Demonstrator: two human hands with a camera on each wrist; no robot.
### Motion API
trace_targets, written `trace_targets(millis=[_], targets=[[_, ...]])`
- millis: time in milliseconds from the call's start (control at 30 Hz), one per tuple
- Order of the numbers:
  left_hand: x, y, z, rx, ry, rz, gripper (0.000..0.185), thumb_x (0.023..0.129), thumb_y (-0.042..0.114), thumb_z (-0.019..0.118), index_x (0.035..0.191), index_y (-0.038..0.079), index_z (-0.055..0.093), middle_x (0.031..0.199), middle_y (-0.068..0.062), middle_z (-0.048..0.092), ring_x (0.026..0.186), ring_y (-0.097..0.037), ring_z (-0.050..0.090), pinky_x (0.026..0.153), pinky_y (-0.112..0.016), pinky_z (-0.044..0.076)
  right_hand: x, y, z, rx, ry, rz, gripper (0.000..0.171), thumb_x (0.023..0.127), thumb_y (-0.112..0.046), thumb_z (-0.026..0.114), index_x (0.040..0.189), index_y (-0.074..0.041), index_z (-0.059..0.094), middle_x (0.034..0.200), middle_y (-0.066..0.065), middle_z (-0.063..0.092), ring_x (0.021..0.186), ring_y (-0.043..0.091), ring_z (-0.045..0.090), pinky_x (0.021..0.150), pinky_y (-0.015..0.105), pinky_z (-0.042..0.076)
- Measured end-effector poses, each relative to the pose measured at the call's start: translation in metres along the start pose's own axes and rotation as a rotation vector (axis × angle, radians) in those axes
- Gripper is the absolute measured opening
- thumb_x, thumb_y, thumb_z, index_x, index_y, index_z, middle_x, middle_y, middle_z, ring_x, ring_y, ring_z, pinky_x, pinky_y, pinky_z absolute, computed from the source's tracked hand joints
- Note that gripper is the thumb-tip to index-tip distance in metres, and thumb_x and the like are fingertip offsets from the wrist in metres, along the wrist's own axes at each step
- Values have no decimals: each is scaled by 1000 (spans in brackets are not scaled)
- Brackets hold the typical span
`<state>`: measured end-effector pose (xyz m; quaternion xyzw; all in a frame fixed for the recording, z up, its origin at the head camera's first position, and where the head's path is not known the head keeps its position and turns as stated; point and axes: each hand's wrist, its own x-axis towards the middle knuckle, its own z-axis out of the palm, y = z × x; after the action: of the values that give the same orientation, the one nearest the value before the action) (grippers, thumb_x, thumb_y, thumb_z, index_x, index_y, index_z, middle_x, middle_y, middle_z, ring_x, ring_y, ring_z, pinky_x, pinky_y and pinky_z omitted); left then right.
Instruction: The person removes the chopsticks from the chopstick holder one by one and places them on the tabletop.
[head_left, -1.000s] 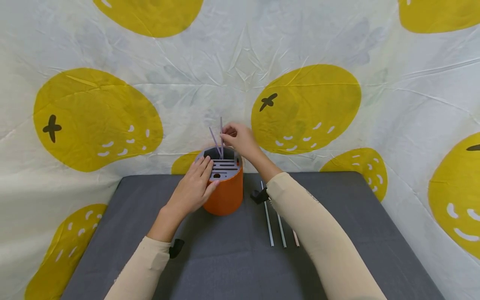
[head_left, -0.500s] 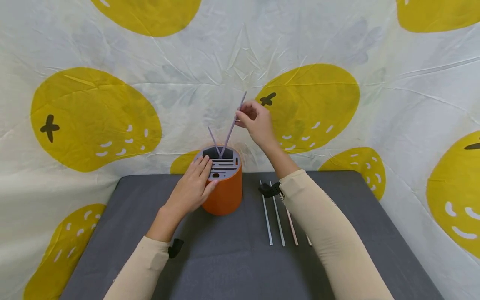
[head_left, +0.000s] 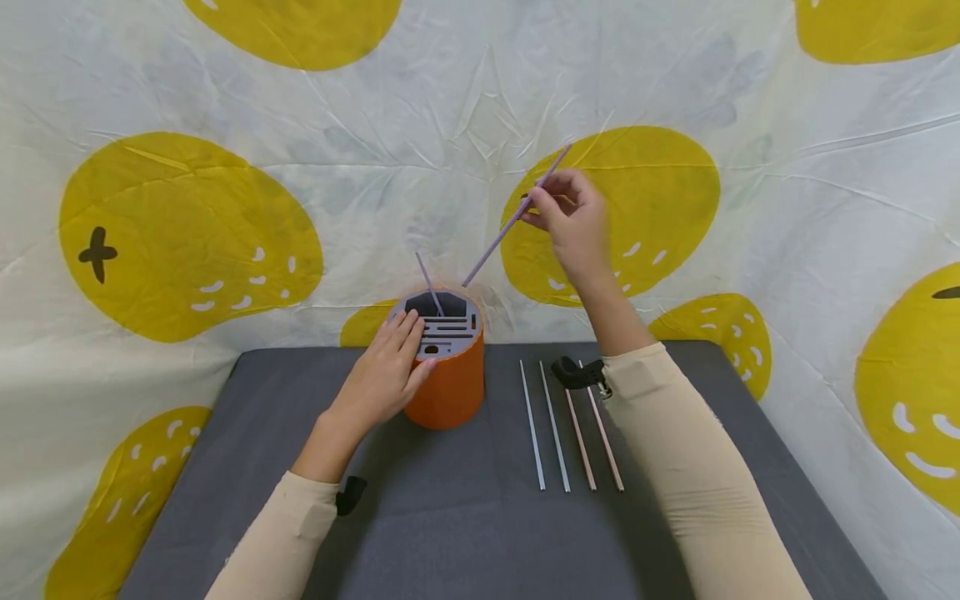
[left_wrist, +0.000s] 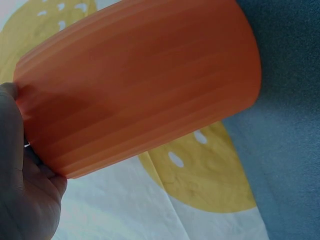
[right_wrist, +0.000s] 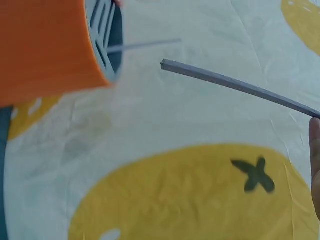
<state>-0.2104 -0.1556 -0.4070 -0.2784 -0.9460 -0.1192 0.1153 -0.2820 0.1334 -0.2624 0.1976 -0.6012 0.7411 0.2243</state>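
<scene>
Your right hand [head_left: 573, 218] pinches the purple stick [head_left: 514, 218] between thumb and fingertips a little above its middle, and the stick slants down and left, its lower end hanging in the air just beyond the holder [head_left: 446, 367], clear of the rim. The right wrist view shows that square-cut end [right_wrist: 164, 64] free, with nothing touching it. Keep the pinch light but firm, and hold the stick close to its balance point so it does not swing.

Your left hand [head_left: 384, 375] lies on the near edge of the holder's grey slotted top [head_left: 447, 327], fingers straight over the lid and thumb against the orange wall; the left wrist view shows the palm against the side. Keep that pressure down and steady, because the holder is tall and looks easy to tip.

One more purple stick [head_left: 429, 283] stands in the far opening, leaning left. Move the held stick wide of it, or you may knock it over.

On the grey mat [head_left: 247, 400] to the right of the holder lie four sticks side by side: two pale blue [head_left: 543, 425] and two pinkish [head_left: 592, 437], near your right forearm. If you lay this one down, I would set it parallel and just beside them, lowering it flat so that it does not roll or disturb the row.
</scene>
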Motion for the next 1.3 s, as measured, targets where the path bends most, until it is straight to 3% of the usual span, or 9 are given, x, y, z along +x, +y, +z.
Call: trace_targets(millis=[300,467,600,733,900,1100,1300], targets=[[-1,-2,-3,3,-7,-6,71,110,43,44,162,-2,26,170,-20,24,160,-36,18,130,-54,16,-11,-5,-57,-114,52,34,9,99,-5,68,105,-2,63,100,11,61,90,22,71,79,27,63],[-2,-2,-3,4,-2,-4,71,110,44,45,161,-3,27,170,-21,24,159,-37,18,129,-54,17,-24,6,-91,-192,48,78,11,99,-6,68,105,0,62,100,10,62,87,20,72,77,25,63],[-4,-1,-4,-2,-4,-9,71,110,43,45,161,-3,27,170,-21,24,159,-37,18,130,-55,16,-36,24,-120,-278,22,138,18,100,-4,66,112,8,59,99,6,64,83,15,73,74,23,63],[-6,-1,-6,1,-2,-14,71,110,43,46,162,-2,27,170,-20,24,160,-36,18,129,-55,17,-51,38,-146,-465,-37,217,25,102,-6,63,120,12,56,102,6,64,80,8,71,73,20,62],[-6,0,-7,-4,-12,-21,71,110,44,45,162,-2,27,170,-19,23,160,-35,17,130,-54,14,-71,52,-173,-691,-138,322,32,106,-15,60,125,10,57,106,20,62,78,3,69,70,15,60],[-7,0,-6,-1,-4,-15,72,110,44,46,161,-2,27,170,-19,24,160,-36,17,130,-54,15,-92,78,-199,-813,-262,413,29,106,-14,60,122,10,60,106,29,65,82,13,71,69,15,60],[-6,-1,-5,3,14,-9,71,110,44,46,161,-2,28,170,-20,25,159,-36,19,129,-54,17,-109,104,-217,-851,-363,489,25,105,-8,60,119,12,61,101,28,68,83,24,70,73,35,64]])
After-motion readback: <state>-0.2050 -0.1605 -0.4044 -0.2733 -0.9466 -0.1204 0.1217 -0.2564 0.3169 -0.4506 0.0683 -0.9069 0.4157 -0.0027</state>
